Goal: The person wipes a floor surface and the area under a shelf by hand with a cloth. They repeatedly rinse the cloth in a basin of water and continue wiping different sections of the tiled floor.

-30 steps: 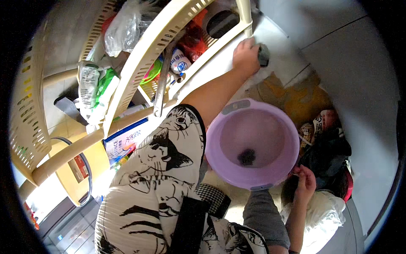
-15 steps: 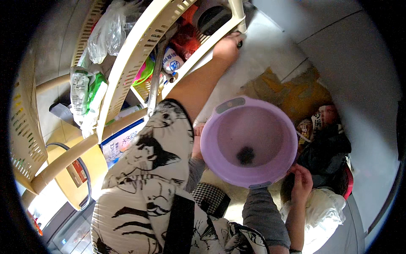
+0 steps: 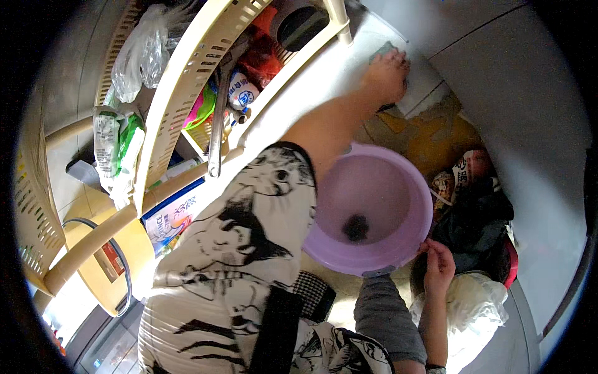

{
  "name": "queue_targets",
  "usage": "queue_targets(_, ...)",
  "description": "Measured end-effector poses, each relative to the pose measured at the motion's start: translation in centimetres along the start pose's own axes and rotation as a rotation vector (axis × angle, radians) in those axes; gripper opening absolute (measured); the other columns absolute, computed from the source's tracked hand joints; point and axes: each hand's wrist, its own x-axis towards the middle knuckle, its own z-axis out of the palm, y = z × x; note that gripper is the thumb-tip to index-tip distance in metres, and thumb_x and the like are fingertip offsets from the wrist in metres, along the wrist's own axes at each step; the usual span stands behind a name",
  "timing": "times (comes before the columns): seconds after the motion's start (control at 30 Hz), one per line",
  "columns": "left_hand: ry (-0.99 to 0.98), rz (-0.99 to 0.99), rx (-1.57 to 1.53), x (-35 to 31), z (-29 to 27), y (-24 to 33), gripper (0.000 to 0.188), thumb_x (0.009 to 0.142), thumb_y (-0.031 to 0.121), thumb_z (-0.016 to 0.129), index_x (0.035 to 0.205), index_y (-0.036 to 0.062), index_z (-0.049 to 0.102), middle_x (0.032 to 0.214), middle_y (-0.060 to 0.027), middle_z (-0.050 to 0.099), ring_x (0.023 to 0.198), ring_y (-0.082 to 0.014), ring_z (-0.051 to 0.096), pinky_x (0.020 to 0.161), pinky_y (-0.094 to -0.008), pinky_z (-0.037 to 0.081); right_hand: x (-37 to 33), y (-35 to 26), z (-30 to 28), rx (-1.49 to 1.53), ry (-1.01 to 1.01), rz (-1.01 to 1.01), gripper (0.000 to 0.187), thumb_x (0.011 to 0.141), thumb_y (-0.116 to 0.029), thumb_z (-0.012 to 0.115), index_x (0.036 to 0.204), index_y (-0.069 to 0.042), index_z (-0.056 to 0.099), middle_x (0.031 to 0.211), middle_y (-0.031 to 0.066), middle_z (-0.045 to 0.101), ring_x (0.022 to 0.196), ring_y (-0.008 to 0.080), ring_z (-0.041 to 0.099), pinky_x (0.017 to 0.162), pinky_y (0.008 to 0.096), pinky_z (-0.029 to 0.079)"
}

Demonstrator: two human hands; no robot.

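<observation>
My left hand [image 3: 387,78] is pressed on the pale floor tile beyond the basin, fingers bent over a dark grey-green cloth or pad [image 3: 385,48]. Only a little of that piece shows past my fingers; its exact kind is hidden. Between my legs is a round purple basin [image 3: 425,215] with cloudy water and a dark, fuzzy clump [image 3: 356,228] in it. My left forearm and patterned sleeve cover the basin's left rim. My right hand [image 3: 438,265] is closed, its fingertips pinching the basin's rim at the near right.
A cream plastic rack [image 3: 177,103] holding bags and bottles stands at the left, its leg [image 3: 339,25] close to my left arm. Brown, wet-looking cardboard [image 3: 436,134] lies beyond the basin. At right are dark cloth [image 3: 476,221] and a white plastic bag [image 3: 470,305], beside the grey wall.
My left hand has slid right over the tile with the cloth or pad, away from the rack leg. My left sleeve now overlaps the basin's left side. My right hand stays at the rim.
</observation>
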Motion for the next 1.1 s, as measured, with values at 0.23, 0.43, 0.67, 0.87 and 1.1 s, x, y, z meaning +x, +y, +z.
queue_targets(0.23,-0.242,0.378,0.109,-3.1,-0.6,-2.9,0.056,0.08,0.024,0.053,0.134,0.0204,0.035,0.143,0.0027,0.028,0.134,-0.0215,0.021,0.105,-0.0524,0.02,0.1,0.0,-0.8,0.026,0.052,-0.004,0.016,0.088,0.0,0.048,0.099,0.002,0.059,0.093,0.0094,0.062,0.085,0.0157,0.058,0.08,0.0274,0.045)
queue_targets(0.43,-0.18,-0.221,-0.033,-11.6,-2.9,-9.2,0.052,0.088,0.028,0.044,0.137,0.0211,0.027,0.143,-0.004,0.025,0.131,-0.0271,0.025,0.1,-0.0488,0.033,0.4,0.3,0.3,0.03,-0.004,0.022,0.016,0.087,0.0,0.049,0.098,0.001,0.06,0.094,0.0098,0.061,0.087,0.0171,0.058,0.081,0.0278,0.045)
queue_targets(0.67,-0.063,-0.593,0.013,-17.0,-2.2,-8.6,0.057,0.086,0.031,0.046,0.135,0.0081,0.027,0.136,-0.019,0.032,0.12,-0.0382,0.037,0.101,-0.0437,0.033,0.0,0.2,0.4,0.049,0.005,-0.025,0.016,0.087,-0.001,0.048,0.099,0.001,0.059,0.093,0.0095,0.061,0.086,0.0175,0.058,0.081,0.0286,0.045)
queue_targets(0.87,-0.34,-0.614,0.386,-27.8,-1.0,-9.1,0.065,0.086,0.028,0.04,0.137,-0.0046,0.016,0.142,-0.0229,0.017,0.13,-0.0431,0.016,0.105,-0.0524,0.016,0.3,-0.7,1.7,0.036,-0.058,-0.065,0.017,0.087,0.001,0.048,0.1,0.001,0.058,0.092,0.0098,0.061,0.085,0.0178,0.059,0.081,0.0296,0.045)
queue_targets(1.1,-0.624,-0.763,0.327,-30.4,-5.8,-7.4,0.065,0.076,0.013,0.058,0.131,-0.0064,0.03,0.139,-0.0251,0.025,0.13,-0.0336,0.026,0.106,-0.0354,0.025,0.3,-0.4,2.3,0.098,-0.055,-0.103,0.018,0.086,0.002,0.048,0.101,0.002,0.058,0.092,0.0101,0.061,0.084,0.0176,0.059,0.082,0.0298,0.045)
